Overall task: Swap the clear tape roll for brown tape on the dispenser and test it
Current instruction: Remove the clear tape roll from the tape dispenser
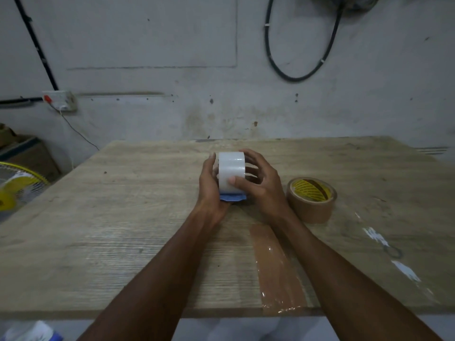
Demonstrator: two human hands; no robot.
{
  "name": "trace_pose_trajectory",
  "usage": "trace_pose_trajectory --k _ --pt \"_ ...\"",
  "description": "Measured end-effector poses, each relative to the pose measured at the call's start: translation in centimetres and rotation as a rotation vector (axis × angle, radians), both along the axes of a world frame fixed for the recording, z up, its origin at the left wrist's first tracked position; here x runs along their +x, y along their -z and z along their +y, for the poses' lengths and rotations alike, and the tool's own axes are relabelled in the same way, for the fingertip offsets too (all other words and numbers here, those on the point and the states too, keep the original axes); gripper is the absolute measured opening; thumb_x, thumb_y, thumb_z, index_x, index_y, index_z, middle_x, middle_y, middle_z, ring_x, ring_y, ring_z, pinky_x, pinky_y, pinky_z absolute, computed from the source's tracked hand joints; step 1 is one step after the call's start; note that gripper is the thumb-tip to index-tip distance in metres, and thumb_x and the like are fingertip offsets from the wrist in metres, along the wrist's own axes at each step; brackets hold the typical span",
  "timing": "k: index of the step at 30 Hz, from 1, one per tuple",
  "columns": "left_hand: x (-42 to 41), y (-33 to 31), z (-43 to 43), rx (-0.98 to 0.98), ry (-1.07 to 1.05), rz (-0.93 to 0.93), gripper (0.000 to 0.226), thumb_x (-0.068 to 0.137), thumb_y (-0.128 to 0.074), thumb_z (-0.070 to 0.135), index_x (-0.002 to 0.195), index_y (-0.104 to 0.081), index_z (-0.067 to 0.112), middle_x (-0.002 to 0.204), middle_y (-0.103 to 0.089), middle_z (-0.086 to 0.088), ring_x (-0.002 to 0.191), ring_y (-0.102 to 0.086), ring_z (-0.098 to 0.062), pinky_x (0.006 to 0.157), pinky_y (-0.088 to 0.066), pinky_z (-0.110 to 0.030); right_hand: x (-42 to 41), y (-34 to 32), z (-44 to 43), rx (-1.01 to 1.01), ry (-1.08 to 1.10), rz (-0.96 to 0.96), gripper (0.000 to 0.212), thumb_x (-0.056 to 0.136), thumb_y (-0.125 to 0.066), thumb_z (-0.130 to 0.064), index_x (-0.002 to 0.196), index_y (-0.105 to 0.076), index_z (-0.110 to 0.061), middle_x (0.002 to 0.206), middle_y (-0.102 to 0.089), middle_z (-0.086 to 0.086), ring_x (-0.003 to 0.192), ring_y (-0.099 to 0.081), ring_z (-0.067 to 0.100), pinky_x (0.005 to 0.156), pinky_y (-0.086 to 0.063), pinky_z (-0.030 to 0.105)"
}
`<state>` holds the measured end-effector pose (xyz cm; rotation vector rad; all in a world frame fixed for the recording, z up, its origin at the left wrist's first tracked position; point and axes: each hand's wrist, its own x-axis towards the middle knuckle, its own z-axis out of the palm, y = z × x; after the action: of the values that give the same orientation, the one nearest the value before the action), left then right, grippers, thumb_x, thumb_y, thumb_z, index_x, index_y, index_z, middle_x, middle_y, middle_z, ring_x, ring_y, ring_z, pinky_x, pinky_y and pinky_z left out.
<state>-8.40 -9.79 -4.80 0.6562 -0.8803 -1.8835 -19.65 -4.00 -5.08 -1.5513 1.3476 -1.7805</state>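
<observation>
The clear tape roll (231,167) stands on edge at the middle of the wooden table (123,217), seated in a blue dispenser (232,196) of which only the lower front edge shows. My left hand (209,185) grips the dispenser and the roll's left side. On the roll's right side my right hand (261,183) holds it, thumb pressed on the outer face and fingers curled behind. The brown tape roll (311,199), with a yellow printed core, lies flat on the table just right of my right hand, untouched.
A strip of brown tape (275,264) is stuck to the table between my forearms, running to the near edge. White scraps (376,236) lie at the right. A yellow fan (17,185) stands left of the table. The wall is close behind.
</observation>
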Motion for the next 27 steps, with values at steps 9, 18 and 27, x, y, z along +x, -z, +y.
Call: trace_pose_trajectory --k 9,18,27 --pt "0.31 -0.55 0.45 -0.038 -0.029 -0.047 0.058 0.096 -0.050 0.059 0.116 -0.070 0.008 0.091 -0.074 -0.013 0.078 -0.071 -0.024 0.067 -0.060 -0.037 0.55 0.23 0.11 -0.002 0.054 0.070 0.053 0.081 -0.077 -0.041 0.125 -0.056 -0.021 0.126 -0.062 -0.004 0.109 -0.063 0.006 0.079 -0.057 0.022" --pt "0.46 -0.72 0.39 -0.007 -0.050 -0.080 0.062 0.095 -0.049 0.062 0.115 -0.071 0.008 0.082 -0.072 -0.010 0.072 -0.069 -0.023 0.064 -0.057 -0.034 0.69 0.53 0.28 0.057 -0.063 0.116 0.027 0.088 -0.075 -0.020 0.109 -0.076 -0.004 0.100 -0.079 0.007 0.092 -0.075 0.016 0.082 -0.060 0.036" --pt "0.38 -0.88 0.44 0.049 -0.044 -0.040 0.055 0.098 -0.047 0.057 0.098 -0.072 0.008 0.079 -0.072 -0.012 0.063 -0.070 -0.022 0.050 -0.057 -0.028 0.94 -0.07 0.50 0.011 -0.028 0.142 0.025 0.086 -0.076 -0.014 0.109 -0.075 -0.003 0.101 -0.077 0.008 0.090 -0.074 0.010 0.076 -0.058 0.021"
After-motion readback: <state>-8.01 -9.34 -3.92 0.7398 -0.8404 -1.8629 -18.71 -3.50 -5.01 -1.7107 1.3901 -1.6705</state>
